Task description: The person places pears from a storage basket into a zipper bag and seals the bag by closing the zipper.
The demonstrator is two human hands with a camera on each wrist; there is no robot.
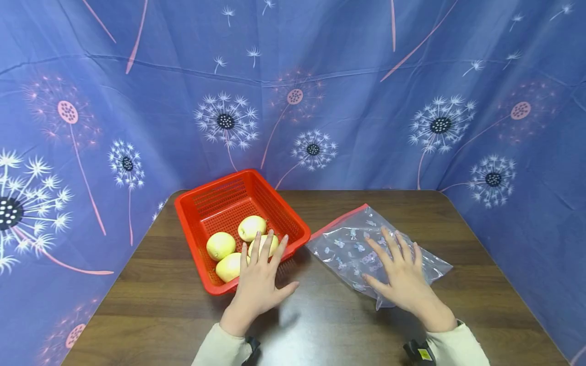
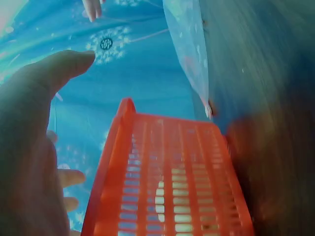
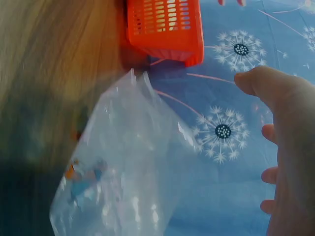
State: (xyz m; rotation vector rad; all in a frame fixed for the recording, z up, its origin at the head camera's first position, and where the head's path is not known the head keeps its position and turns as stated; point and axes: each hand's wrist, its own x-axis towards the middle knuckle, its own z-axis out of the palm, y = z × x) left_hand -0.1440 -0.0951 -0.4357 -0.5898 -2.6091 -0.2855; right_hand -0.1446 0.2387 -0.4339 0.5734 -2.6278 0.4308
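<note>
Hands poised over a basket and a bag. On the desk (image 1: 151, 305) we see a red basket (image 1: 280, 211) holding four pale yellow fruits (image 1: 221, 246). To its right lies a clear printed bag (image 1: 343, 251), its red-edged mouth (image 1: 341, 219) nearest the basket; we cannot tell whether that mouth is parted. The left hand (image 1: 260, 284) hovers by the basket's near right side, and the right hand (image 1: 405, 282) hovers over the bag; both have fingers spread and hold nothing. We judge the step in hand to be a ready position, with no grasp yet made. Any next move would call for bent fingers: a rounded grip for a smooth fruit, or a fine pinch at the edge of the thin, limp film.
</note>
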